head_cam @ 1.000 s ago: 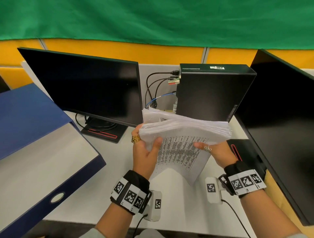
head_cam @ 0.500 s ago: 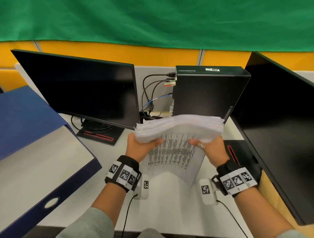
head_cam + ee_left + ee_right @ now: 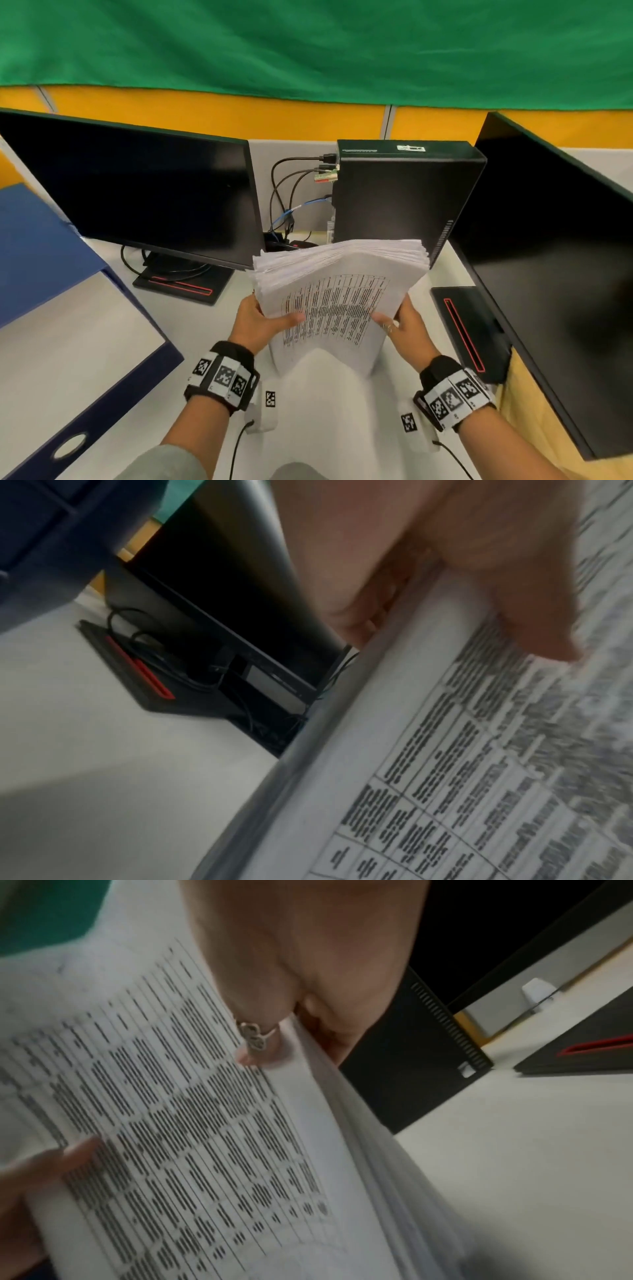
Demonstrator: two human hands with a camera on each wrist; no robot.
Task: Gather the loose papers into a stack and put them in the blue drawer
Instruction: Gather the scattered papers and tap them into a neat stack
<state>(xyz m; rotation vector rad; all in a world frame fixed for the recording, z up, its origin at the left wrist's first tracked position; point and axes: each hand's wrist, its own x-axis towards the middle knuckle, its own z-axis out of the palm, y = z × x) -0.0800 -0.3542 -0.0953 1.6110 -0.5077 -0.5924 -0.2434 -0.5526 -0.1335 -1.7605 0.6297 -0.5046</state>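
Stood the papers point(image 3: 337, 301) on edge above the desk point(image 3: 329, 404), right of the drawer point(image 3: 51, 246), left hand point(image 3: 255, 323) and right hand point(image 3: 407, 325) gripping the sides, thumbs across the front, probably to square the stack.

I've got the thick stack of printed white papers point(image 3: 339, 294) upright between my hands, above the pale grey desk point(image 3: 144, 394): my left hand point(image 3: 255, 323) on its left edge, my right hand point(image 3: 407, 325) on its right. Behind it stands the black box-shaped computer tower point(image 3: 404, 192). Left of that sits the flat black monitor point(image 3: 137, 192), and further left the large dark-blue drawer point(image 3: 51, 291). A second black flat monitor point(image 3: 555, 246) runs along my right.
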